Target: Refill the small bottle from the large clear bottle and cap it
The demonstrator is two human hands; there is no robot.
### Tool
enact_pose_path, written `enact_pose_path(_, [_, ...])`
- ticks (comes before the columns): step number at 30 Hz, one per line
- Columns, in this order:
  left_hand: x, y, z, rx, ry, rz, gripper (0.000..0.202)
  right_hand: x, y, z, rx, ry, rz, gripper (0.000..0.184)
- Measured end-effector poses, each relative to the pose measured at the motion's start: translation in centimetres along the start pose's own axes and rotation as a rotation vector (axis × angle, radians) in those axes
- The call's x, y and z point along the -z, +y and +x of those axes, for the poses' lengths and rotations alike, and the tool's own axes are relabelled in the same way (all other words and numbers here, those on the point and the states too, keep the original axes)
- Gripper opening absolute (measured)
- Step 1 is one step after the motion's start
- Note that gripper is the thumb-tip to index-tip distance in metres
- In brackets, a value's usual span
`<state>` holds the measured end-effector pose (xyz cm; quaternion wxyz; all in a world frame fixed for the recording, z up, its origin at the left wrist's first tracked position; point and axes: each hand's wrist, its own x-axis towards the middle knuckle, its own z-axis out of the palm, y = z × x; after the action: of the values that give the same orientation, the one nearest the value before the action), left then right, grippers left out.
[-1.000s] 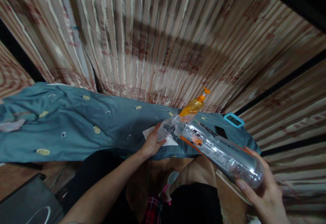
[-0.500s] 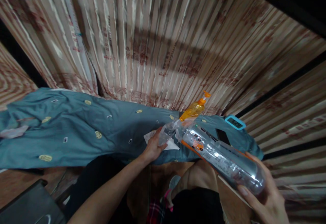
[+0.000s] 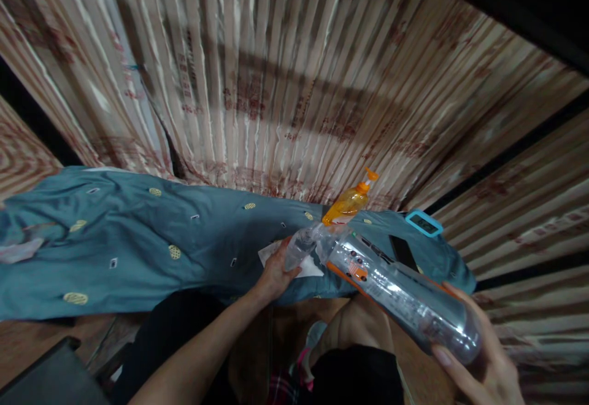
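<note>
My right hand [image 3: 488,356] grips the rounded end of a large clear plastic bottle [image 3: 396,288] with orange and black print, tilted across the right side. Its other end points up and left. My left hand [image 3: 278,273] is closed on a piece of clear, crumpled-looking plastic [image 3: 301,248], which meets the bottle's upper end; I cannot tell whether the two are joined. Under the left hand lies a white sheet of paper [image 3: 310,267]. An amber pump bottle [image 3: 346,205] with an orange pump stands just behind the clear plastic.
A teal patterned cloth [image 3: 138,239] covers the long narrow surface. At its right lie a dark phone [image 3: 404,251] and a blue-framed digital clock [image 3: 423,223]. A pleated curtain [image 3: 276,86] rises behind. A dark box-like object [image 3: 50,374] is at lower left.
The view has shifted slightly. Both hands keep their holds on the clear plastic and the bottle, in nearly the same places.
</note>
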<state>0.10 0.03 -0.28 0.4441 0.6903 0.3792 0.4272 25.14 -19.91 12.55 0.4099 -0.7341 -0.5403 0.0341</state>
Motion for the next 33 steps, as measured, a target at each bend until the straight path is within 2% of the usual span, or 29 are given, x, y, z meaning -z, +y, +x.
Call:
enact_pose_path(8, [0.0, -0.2, -0.1, -0.001, -0.008, 0.002, 0.072, 0.4, 0.6, -0.1, 0.008, -0.068, -0.010, 0.075])
enact_pose_path(17, [0.1, -0.3, -0.2, 0.007, -0.011, 0.012, 0.074, 0.6, 1.6, -0.3, 0.027, -0.084, -0.012, 0.074])
enact_pose_path(23, [0.1, -0.2, -0.2, -0.005, -0.010, 0.024, 0.072, 0.7, 1.5, -0.3, 0.059, -0.096, -0.001, 0.073])
enact_pose_path(33, [0.2, -0.1, -0.2, 0.002, -0.025, 0.022, 0.073, 0.7, 0.4, -0.4, -0.010, -0.085, 0.012, 0.077])
